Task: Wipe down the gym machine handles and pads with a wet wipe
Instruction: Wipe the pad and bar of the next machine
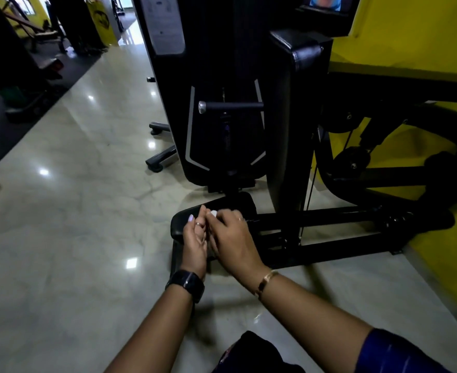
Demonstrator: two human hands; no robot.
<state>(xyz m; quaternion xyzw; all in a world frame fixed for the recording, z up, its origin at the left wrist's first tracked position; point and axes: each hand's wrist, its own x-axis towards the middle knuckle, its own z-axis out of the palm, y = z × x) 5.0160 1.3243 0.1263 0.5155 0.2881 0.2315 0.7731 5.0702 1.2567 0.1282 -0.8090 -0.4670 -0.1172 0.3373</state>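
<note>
Hands meet low in the view, at about 6 o'clock from the centre, just above a low black pad [180, 224] of the gym machine. The left hand [195, 238] has its fingers curled and its thumb raised, and its fingertips close on a small white wet wipe [213, 212]. The right hand [232, 235] lies just beside it at 3 o'clock, fingers bent over, pinching the same wipe from the other side. The wipe is bunched between the two sets of fingertips, and only a little of it shows. Whether it touches the pad I cannot tell.

A black smartwatch [187, 285] sits on the left wrist and a gold bracelet [266, 281] on the right. Each hand wears a ring.

At 12 o'clock from the hands stands the dark weight-stack housing [222, 146], with a horizontal handle bar [232, 105] that has a silver end cap. At 1 o'clock rises a tall upright black pad [297, 103]. Black frame rails [329, 214] run off toward 3 o'clock, along a yellow wall [410, 28]. Glossy marble floor [74, 184] fills the side toward 9 o'clock, with light spots reflected in it.
</note>
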